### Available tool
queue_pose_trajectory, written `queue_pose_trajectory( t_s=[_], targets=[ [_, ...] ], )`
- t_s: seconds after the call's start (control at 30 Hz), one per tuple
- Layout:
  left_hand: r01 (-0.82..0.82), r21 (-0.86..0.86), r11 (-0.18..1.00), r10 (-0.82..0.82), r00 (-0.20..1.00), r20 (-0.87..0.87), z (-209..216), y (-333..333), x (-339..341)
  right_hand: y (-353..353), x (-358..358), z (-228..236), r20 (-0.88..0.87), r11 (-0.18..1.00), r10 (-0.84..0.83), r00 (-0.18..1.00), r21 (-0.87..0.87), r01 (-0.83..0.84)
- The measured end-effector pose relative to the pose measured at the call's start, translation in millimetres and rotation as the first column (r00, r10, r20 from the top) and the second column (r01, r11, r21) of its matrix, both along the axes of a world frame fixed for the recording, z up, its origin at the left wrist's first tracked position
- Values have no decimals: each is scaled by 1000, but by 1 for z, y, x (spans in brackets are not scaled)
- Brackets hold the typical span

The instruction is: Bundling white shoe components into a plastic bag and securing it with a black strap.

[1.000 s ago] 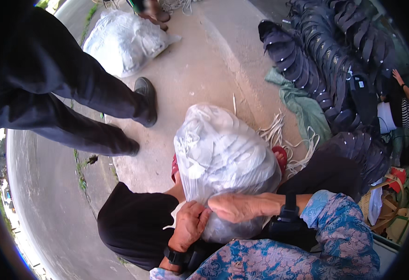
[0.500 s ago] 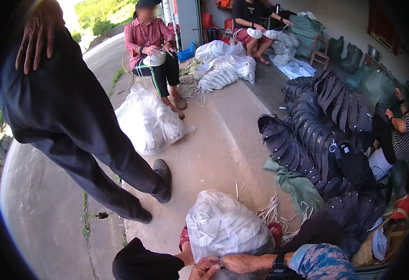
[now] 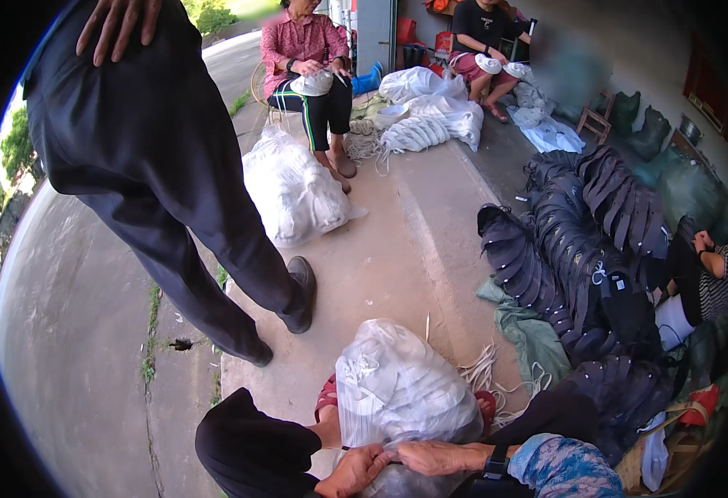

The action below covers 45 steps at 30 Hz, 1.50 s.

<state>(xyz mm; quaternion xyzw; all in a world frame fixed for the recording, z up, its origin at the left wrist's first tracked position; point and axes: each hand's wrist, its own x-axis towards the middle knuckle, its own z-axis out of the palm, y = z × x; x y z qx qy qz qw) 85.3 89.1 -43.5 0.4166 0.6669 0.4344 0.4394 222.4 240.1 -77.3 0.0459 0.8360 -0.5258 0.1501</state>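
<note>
A translucent plastic bag (image 3: 405, 382), packed with white pieces, stands on the floor between my feet. At its gathered near end, my left hand (image 3: 354, 470) is closed with fingers pinching the plastic. Beside it, my right hand (image 3: 434, 456) is closed on the same gathered plastic, the fingertips of both hands almost meeting. Something thin and dark shows between the fingers, too small to make out. The wrist of the right arm carries a black watch (image 3: 497, 461), below a blue patterned sleeve (image 3: 567, 465).
Loose white cords (image 3: 487, 373) lie right of the bag. Rows of dark curved pieces (image 3: 576, 241) fill the right side by a green sack (image 3: 530, 336). A standing person's dark trousers (image 3: 173, 158) rise at left. Another white bag (image 3: 293, 191) lies before a seated person (image 3: 306, 50).
The view has shifted, so the surroundings sit farther right. Both my hands stay on the bag's gathered end, and more of my left hand shows. The person at far right has lowered a raised arm.
</note>
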Motion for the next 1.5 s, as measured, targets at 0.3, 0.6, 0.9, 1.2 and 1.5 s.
queue_pose_trajectory(
  t_s=[0.3,0.6,0.9,1.2,1.5],
  targets=[
    [30,-203,979,63,898,435,-11,-1,-3,-14,6,16,-169,975,-219,961,-76,209],
    [-3,50,999,13,980,-199,-24,11,10,-37,-7,37,-368,842,-259,893,367,395],
    [-121,-2,993,120,987,-110,-19,11,6,-23,-18,33,-379,824,-382,843,273,496],
    [-122,-122,985,136,984,111,-19,10,6,-5,-12,25,-258,917,-234,937,261,301],
    [-204,-237,950,295,835,464,-14,3,-1,-33,-12,17,-273,827,-429,861,264,496]
  ],
)
